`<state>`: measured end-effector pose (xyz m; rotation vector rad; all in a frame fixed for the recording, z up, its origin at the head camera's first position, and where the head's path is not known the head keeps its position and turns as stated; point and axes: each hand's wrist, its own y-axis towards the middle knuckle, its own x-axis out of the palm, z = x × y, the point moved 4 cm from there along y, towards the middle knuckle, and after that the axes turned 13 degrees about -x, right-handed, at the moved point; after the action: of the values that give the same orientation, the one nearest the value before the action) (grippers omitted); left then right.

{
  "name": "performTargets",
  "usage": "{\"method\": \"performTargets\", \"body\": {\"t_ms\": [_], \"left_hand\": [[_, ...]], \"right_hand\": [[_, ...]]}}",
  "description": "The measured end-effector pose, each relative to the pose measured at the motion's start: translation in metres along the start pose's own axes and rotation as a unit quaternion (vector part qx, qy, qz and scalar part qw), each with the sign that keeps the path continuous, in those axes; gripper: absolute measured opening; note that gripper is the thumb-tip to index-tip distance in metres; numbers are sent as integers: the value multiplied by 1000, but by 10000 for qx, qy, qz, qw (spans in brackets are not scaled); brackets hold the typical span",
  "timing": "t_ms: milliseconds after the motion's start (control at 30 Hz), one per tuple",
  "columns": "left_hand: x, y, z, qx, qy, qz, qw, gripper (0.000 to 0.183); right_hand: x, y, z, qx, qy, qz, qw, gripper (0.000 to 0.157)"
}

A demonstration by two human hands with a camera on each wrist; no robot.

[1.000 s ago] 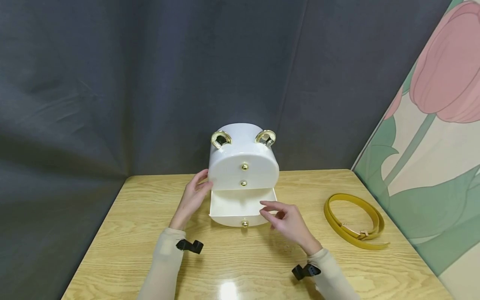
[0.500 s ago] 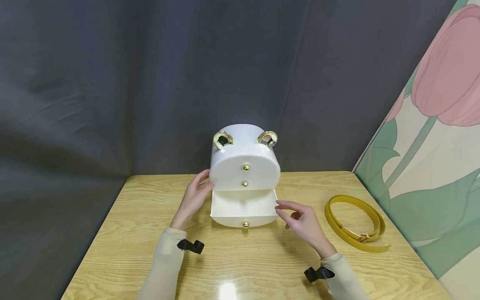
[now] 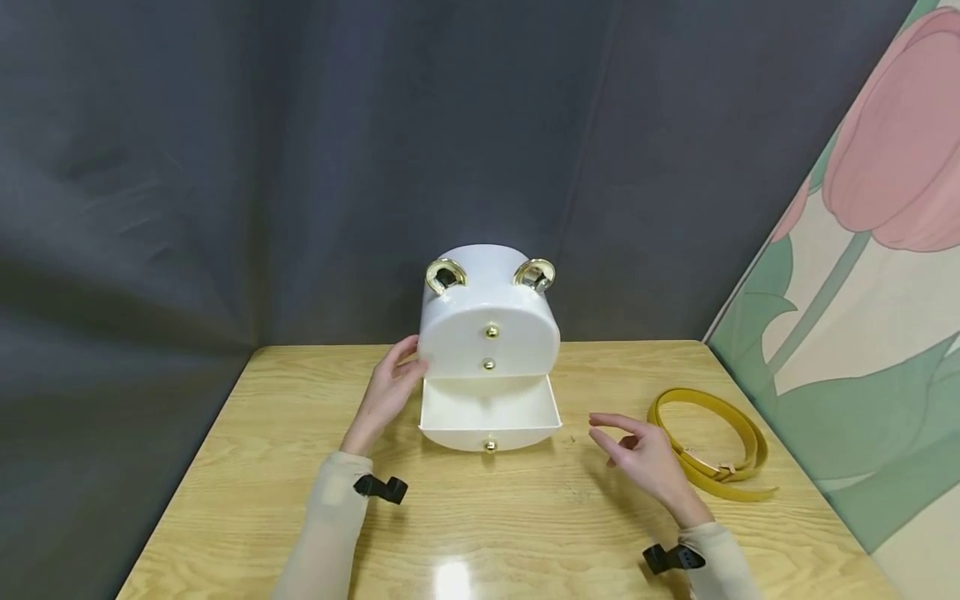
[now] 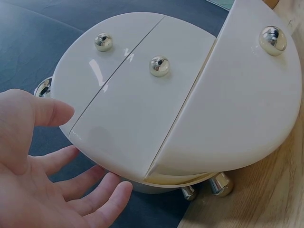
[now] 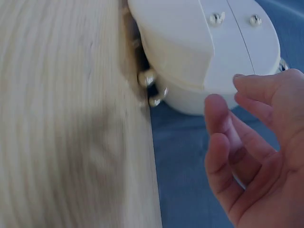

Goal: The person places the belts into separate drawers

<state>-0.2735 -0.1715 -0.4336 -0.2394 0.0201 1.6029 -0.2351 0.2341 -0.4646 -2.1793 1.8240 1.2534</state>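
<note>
A glossy white rounded box with drawers [image 3: 489, 310] stands on the table, with gold ear-shaped rings on top and small gold knobs down its front. Its lowest drawer [image 3: 489, 439] is pulled out, and the pale inside shows. My left hand [image 3: 386, 396] is at the box's left side, fingers spread and fingertips right at the edge; in the left wrist view the thumb [image 4: 54, 112] is beside the front. To the right of the drawer, my right hand [image 3: 648, 462] hovers over the table, its fingers loosely bent with nothing between them.
A coiled mustard-yellow belt [image 3: 746, 433] with a gold buckle lies on the wooden table [image 3: 247, 500], just beyond the right hand. A dark curtain [image 3: 337, 167] hangs behind the table, and a tulip-patterned panel [image 3: 825, 350] borders it on the right.
My right hand has moved away to the right, from over the drawer's right corner towards the belt. The left hand, box and pulled-out drawer have stayed in place.
</note>
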Motion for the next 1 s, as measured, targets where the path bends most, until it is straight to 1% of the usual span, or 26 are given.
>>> {"method": "performTargets", "body": {"t_ms": [133,333,600,700,867,1000], "left_hand": [[0,0,2,43,20,-29,10000,61],[0,1,2,75,11,4,10000,60],[-2,-1,5,148,19,48,9999,60],[-2,-1,4,134,17,63,9999,60],[-1,-1,2,90,-10,53,9999,60],[0,0,1,82,-36,37,10000,59]], "right_hand": [[-13,-7,11,228,-350,-86,9991,31],[-35,-20,22,265,-897,-94,9956,36],[-58,-30,32,217,-1249,113,9919,36],[-68,-34,35,293,-1373,88,9901,39],[-83,-46,40,743,-1490,-174,9859,48],[-96,-55,43,1067,-1711,-486,9782,59]]}}
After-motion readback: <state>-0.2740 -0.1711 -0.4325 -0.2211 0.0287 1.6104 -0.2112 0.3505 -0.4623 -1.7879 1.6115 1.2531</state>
